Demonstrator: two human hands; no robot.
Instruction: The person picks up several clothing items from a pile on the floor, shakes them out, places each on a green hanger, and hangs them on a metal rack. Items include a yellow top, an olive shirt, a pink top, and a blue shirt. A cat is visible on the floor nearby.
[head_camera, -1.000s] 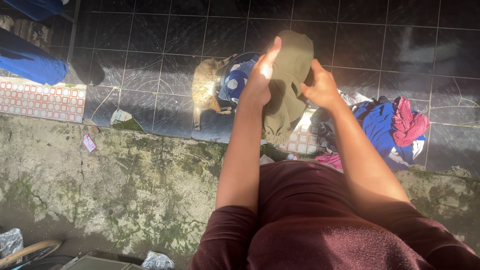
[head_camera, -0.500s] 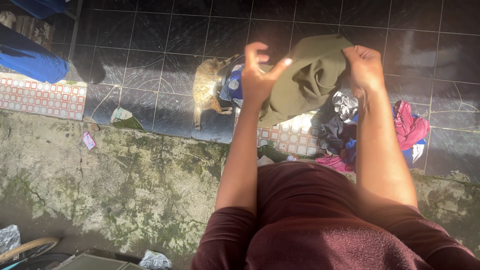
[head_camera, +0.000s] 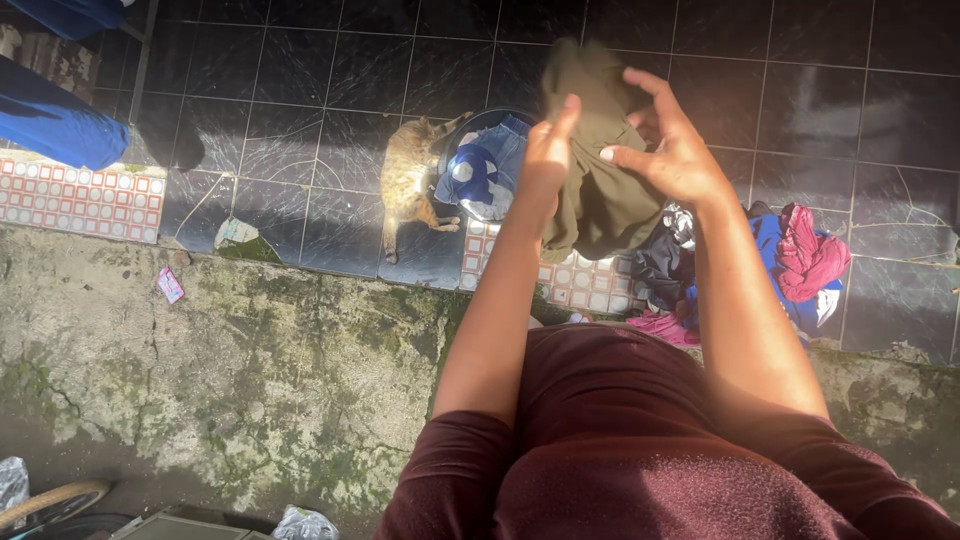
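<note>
I hold an olive-green garment (head_camera: 598, 190) up in front of me with both hands. My left hand (head_camera: 548, 152) grips its left side, the fingers pressed into the cloth. My right hand (head_camera: 672, 145) pinches the garment's upper right part between thumb and fingers. The cloth hangs bunched below my hands, over the dark tiled floor. Both forearms reach out from maroon sleeves.
A tabby cat (head_camera: 408, 183) lies on the dark tiles beside a dark basin (head_camera: 470, 128) with blue and white clothes (head_camera: 482, 172). A pile of blue, red and pink clothes (head_camera: 790, 262) lies at the right. Mossy concrete (head_camera: 250, 370) runs below the tiles; blue fabric (head_camera: 55, 125) hangs at far left.
My right hand has come back in from the right toward my left hand, and the garment now hangs bunched between them instead of stretched sideways.
</note>
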